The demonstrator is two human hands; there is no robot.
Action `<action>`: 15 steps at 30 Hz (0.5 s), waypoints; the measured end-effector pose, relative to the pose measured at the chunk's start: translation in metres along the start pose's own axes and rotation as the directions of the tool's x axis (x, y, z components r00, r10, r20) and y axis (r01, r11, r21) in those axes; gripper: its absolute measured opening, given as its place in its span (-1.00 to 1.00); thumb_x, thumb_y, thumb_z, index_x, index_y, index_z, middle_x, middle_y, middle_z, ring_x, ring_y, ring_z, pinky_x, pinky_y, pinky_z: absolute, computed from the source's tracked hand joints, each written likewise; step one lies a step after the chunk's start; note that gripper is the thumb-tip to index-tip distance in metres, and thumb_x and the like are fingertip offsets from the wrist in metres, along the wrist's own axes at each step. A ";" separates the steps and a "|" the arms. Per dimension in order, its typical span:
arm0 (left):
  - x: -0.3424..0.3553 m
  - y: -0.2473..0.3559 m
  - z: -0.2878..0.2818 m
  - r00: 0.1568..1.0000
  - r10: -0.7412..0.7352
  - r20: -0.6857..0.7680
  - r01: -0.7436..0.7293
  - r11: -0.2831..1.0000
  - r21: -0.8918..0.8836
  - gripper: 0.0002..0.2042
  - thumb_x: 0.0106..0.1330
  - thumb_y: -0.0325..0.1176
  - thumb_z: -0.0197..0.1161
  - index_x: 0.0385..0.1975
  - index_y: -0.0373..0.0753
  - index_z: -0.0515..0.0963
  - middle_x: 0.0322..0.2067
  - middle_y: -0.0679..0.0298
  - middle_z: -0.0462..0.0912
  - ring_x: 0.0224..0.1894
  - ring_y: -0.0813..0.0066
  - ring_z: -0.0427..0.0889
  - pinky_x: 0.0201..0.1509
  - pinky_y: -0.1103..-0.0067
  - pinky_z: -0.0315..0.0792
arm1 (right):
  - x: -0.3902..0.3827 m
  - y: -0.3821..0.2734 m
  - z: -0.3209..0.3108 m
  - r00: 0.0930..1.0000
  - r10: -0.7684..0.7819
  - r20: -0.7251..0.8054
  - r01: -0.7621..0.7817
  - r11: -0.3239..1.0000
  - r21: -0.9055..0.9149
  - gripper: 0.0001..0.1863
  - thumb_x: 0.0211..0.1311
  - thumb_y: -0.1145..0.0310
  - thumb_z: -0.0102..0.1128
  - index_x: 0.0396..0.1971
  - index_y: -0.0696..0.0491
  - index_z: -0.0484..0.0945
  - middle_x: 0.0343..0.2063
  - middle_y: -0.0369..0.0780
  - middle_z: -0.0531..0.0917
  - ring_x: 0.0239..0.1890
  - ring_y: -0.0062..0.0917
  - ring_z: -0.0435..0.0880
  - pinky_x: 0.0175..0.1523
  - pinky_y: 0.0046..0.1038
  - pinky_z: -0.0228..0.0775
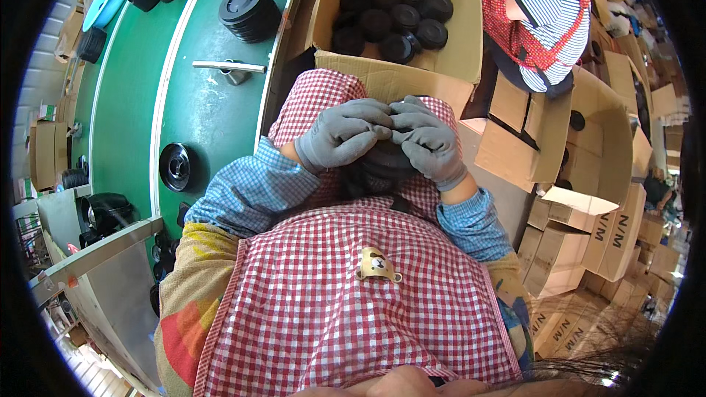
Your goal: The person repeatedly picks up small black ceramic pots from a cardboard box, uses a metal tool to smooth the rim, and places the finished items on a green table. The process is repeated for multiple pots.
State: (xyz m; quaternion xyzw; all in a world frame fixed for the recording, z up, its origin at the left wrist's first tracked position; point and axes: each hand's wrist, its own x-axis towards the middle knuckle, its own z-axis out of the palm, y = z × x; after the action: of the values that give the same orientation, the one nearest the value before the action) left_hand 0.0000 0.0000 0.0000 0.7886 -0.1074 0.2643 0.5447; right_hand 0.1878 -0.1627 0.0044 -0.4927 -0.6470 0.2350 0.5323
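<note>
The black round thing (386, 162) is in your lap, between your knees and under your hands. Your gloves hide much of it, so I can't tell which way it points—and no long side shows.

Your left hand (342, 136) and your right hand (432, 143) meet over it. Their fingers are bent, with the tips close together. I can't tell if either hand is gripping the thing or just touching it.

Past your knees is a big open cardboard box (463, 11) with a heap of black round parts (390, 20) inside. Another open box (609, 132) is over to your right, with a few black parts (577, 120) in it. On the green table (209, 114) to your left—a stack of black discs (248, 15) and a metal tool (229, 68).
</note>
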 end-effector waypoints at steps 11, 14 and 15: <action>0.004 -0.005 0.001 0.997 0.075 -0.031 -0.072 0.994 0.088 -0.79 0.41 -0.40 0.15 -0.22 -0.38 0.70 -0.08 0.00 0.69 0.07 0.03 0.65 0.22 0.24 0.52 | -0.003 0.003 0.006 0.998 0.047 -0.042 -0.045 0.998 0.039 -0.90 0.13 0.55 0.20 -0.38 0.13 0.68 -0.07 -0.11 0.71 0.21 -0.14 0.58 0.44 -0.08 0.23; 0.003 -0.002 0.004 0.999 0.031 -0.039 -0.026 0.992 0.121 -0.79 0.40 -0.40 0.15 -0.23 -0.38 0.70 -0.07 0.00 0.70 0.07 0.02 0.65 0.24 0.21 0.50 | -0.003 0.002 0.006 0.996 0.088 -0.030 -0.087 0.995 0.044 -0.86 0.17 0.59 0.14 -0.33 0.16 0.67 -0.03 -0.09 0.68 0.24 -0.13 0.55 0.42 -0.13 0.27; 0.002 -0.001 0.004 0.999 0.030 -0.035 -0.025 0.991 0.130 -0.79 0.40 -0.39 0.16 -0.22 -0.38 0.70 -0.08 0.00 0.70 0.06 0.01 0.65 0.25 0.21 0.49 | -0.003 0.002 0.006 0.995 0.100 -0.026 -0.099 0.994 0.038 -0.85 0.17 0.60 0.13 -0.32 0.17 0.67 -0.02 -0.09 0.68 0.25 -0.13 0.54 0.42 -0.14 0.27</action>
State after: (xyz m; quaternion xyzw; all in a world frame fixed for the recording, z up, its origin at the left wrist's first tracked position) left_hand 0.0033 -0.0027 -0.0004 0.8156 -0.0908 0.2929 0.4907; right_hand 0.1833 -0.1635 -0.0006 -0.5178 -0.6098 0.2660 0.5378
